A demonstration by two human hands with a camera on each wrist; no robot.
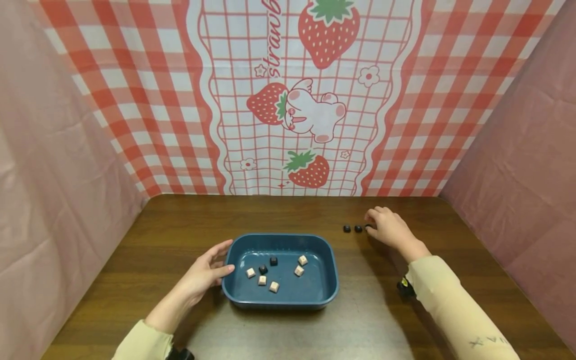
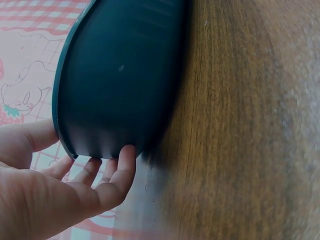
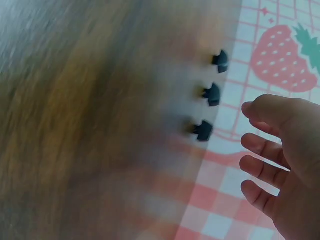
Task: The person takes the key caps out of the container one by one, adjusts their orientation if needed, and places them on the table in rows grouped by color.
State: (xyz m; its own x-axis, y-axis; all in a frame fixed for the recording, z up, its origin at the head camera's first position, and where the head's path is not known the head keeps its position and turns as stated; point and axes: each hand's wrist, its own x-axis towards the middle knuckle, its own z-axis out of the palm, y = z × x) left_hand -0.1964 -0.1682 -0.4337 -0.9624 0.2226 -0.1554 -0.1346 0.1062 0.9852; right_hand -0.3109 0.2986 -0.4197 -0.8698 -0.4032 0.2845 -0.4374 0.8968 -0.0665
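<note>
My left hand (image 1: 204, 272) holds the left end of a blue rectangular tray (image 1: 333, 270), thumb over the rim. The left wrist view shows the fingers (image 2: 128, 162) against the tray's outer wall (image 2: 117, 75). In the tray lie several white keycaps (image 1: 274, 287) and two black keycaps (image 1: 273, 261). Right of the tray, my right hand (image 1: 389, 227) hovers at the end of a row of three black keycaps (image 1: 358, 228). The right wrist view shows its fingers loosely bent and apart from the nearest black keycap (image 3: 204, 131), with nothing held.
A brown wooden table (image 1: 189, 215) carries everything. Behind it hangs a red-and-white checked cloth (image 1: 162, 100) with strawberry prints. Pink cloths (image 1: 508, 175) close off both sides. Dark bands (image 1: 405, 287) sit at the wrists, by light sleeves.
</note>
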